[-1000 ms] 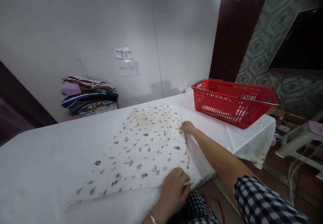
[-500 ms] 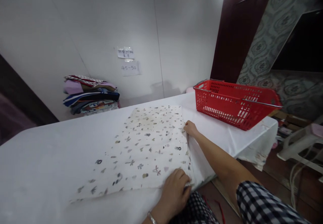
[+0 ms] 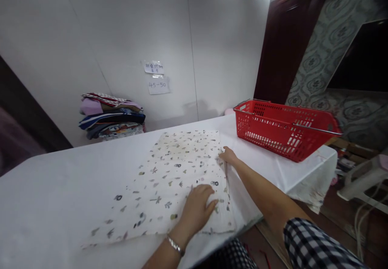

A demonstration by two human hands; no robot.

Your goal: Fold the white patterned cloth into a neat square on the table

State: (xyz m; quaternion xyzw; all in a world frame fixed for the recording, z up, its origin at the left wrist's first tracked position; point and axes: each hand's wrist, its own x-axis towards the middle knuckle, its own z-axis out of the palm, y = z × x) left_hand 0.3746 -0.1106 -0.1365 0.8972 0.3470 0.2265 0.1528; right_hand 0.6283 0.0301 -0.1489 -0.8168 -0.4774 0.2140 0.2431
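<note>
A white cloth (image 3: pixel 163 180) printed with small plants, rainbows and other little motifs lies spread and folded over on the white-covered table. My left hand (image 3: pixel 198 204), with a silver bracelet at its wrist, rests palm down on the near right part of the cloth, thumb apart from the fingers. Farther back, my right hand (image 3: pixel 228 155) pinches the right edge of the cloth, where layers meet. Its fingertips are small and partly hidden.
A red plastic basket (image 3: pixel 285 131) with metal handles stands at the table's back right. At the back left is a pile of folded fabrics (image 3: pixel 112 117). Paper signs (image 3: pixel 157 85) hang on the wall. A pale stool (image 3: pixel 363 180) stands right of the table (image 3: pixel 60 192).
My left hand has left the near right corner of the cloth, moving left and away from me onto its top, and its fingers have opened. My right hand stays at the right edge.
</note>
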